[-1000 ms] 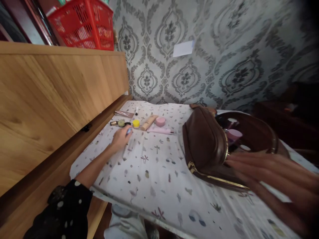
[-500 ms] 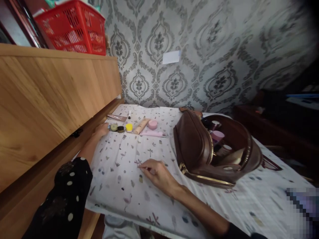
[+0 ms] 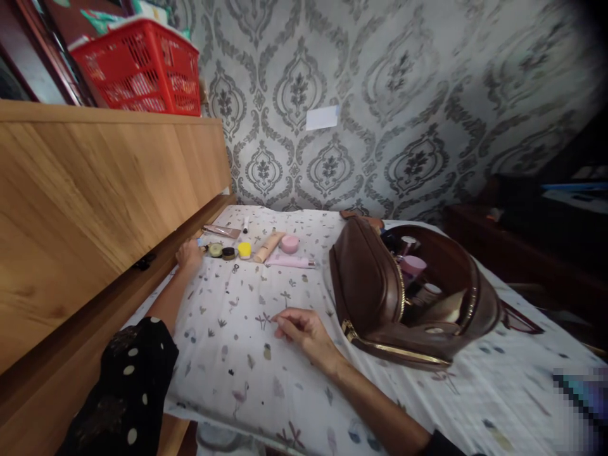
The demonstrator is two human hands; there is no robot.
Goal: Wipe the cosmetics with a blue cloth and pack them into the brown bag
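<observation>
At the far left end of a row of cosmetics, my left hand is closed around a small item with a bluish part; the fingers mostly hide it. Beside it stand a small olive-lidded jar, a dark-lidded jar and a yellow-lidded jar. Further right lie a beige tube, a pink tube and a round pink jar. My right hand hovers over the cloth, fingers curled together, with nothing visible in them. Right of it sits an unzipped brown bag holding several cosmetics.
A rose-coloured flat tube and a small white tube lie behind the row. The wooden cabinet borders the left side, with a red basket on top. Patterned cloth covers the surface; a wallpapered wall stands behind.
My left hand has shifted slightly left, away from the olive-lidded jar. My right hand has moved a little right, its fingers more curled. The view has tilted up slightly.
</observation>
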